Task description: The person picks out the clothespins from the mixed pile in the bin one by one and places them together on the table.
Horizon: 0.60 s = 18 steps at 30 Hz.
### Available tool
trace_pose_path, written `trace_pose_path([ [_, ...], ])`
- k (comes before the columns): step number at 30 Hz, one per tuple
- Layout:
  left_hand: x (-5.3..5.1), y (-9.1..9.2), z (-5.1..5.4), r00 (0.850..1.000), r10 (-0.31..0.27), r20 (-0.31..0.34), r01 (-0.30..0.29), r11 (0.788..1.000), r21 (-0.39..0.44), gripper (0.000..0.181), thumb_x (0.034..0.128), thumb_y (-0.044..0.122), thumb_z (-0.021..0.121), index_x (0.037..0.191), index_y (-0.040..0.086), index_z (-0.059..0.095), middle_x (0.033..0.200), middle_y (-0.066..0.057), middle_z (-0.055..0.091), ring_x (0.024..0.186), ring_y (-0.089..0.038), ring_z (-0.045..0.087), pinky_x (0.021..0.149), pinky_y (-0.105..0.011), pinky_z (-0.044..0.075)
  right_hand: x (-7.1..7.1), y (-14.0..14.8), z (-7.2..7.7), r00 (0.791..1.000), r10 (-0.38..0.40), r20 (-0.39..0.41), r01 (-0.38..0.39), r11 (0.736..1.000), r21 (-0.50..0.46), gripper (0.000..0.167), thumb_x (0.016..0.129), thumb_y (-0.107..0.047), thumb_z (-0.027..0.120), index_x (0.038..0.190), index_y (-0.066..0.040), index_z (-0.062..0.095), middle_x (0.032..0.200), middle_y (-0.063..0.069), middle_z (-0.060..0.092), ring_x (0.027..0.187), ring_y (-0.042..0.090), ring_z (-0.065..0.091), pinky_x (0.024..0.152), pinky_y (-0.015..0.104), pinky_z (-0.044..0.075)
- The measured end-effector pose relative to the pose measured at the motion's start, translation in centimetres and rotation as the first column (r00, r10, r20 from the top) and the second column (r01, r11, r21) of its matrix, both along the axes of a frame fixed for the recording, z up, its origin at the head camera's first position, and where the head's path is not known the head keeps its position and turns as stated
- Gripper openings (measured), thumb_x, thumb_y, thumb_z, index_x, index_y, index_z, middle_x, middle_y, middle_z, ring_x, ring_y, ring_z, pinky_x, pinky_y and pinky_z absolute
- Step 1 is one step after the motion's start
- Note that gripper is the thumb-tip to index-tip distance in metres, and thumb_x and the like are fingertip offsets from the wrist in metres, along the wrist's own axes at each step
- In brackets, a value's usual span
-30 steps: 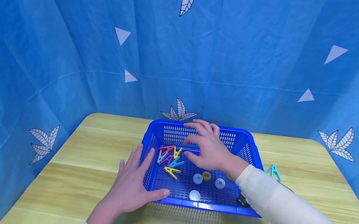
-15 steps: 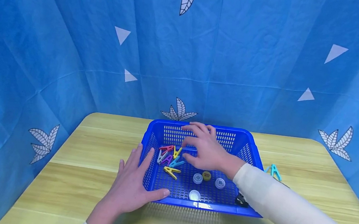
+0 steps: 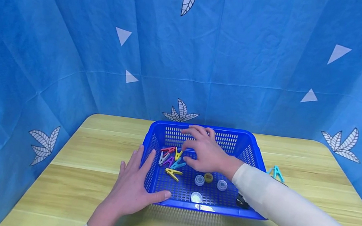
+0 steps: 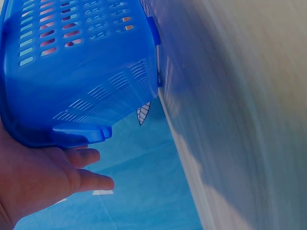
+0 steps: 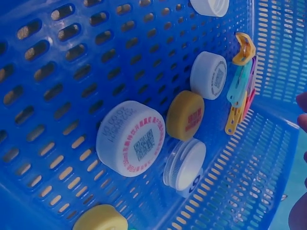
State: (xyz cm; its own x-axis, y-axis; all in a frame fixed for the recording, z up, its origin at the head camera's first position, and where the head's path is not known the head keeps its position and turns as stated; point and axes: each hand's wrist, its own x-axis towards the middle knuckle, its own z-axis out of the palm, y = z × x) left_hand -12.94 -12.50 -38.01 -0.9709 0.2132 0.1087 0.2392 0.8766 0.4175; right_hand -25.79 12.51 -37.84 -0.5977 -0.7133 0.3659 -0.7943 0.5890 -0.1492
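Observation:
A blue plastic basket [image 3: 216,209] stands on the table, with several coloured clothespins and bottle caps inside. My left hand [image 3: 132,186] rests on its left front corner, fingers straight and spread, thumb along the front rim. Over the basket's middle hovers my right hand [image 3: 207,150], fingers loosely bent and apart, with nothing seen between them. Just left of it, a blue clothespin [image 3: 178,164] and a yellow clothespin [image 3: 172,173] lie near red, white and purple ones. In the right wrist view, white caps [image 5: 130,138] surround an orange-yellow cap [image 5: 185,115]; only the fingertips show at the right edge.
A dark object [image 3: 242,201] sits in the front right corner of the basket, partly behind the right sleeve. Right of the basket, a turquoise clothespin [image 3: 276,173] lies on the wooden table [image 3: 102,145]. A blue patterned curtain [image 3: 241,60] hangs behind.
My right hand has drifted slightly left and lower over the basket, nearer the clothespins. My left hand and the basket's contents look the same.

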Motion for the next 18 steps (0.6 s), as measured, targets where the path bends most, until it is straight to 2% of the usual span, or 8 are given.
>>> trace_pose_path([
  [10, 0.07, 0.00, -0.02, 1.000, 0.004, -0.018, -0.003, 1.000, 0.010, 0.120, 0.0710, 0.084, 0.063, 0.161, 0.018, 0.020, 0.166, -0.015, 0.003, 0.150, -0.037, 0.001, 0.108, -0.073, 0.007, -0.29, -0.25, -0.46, 1.000, 0.012, 0.006, -0.012, 1.000, 0.025, 0.013, 0.082, -0.033, 0.073, 0.094, -0.027, 0.073, 0.145, 0.005, 0.050, 0.139, 0.030, 0.029, 0.103, 0.063, 0.020],
  [18, 0.07, -0.03, -0.04, 1.000, -0.001, -0.009, 0.001, 1.000, 0.013, 0.120, 0.0711, 0.084, 0.063, 0.161, 0.017, 0.020, 0.166, -0.015, 0.003, 0.150, -0.037, 0.001, 0.108, -0.074, 0.005, -0.44, -0.53, -0.90, 0.999, 0.020, 0.041, -0.022, 0.999, 0.046, 0.012, 0.083, -0.030, 0.073, 0.094, -0.025, 0.074, 0.148, 0.005, 0.047, 0.141, 0.031, 0.027, 0.103, 0.063, 0.019],
])
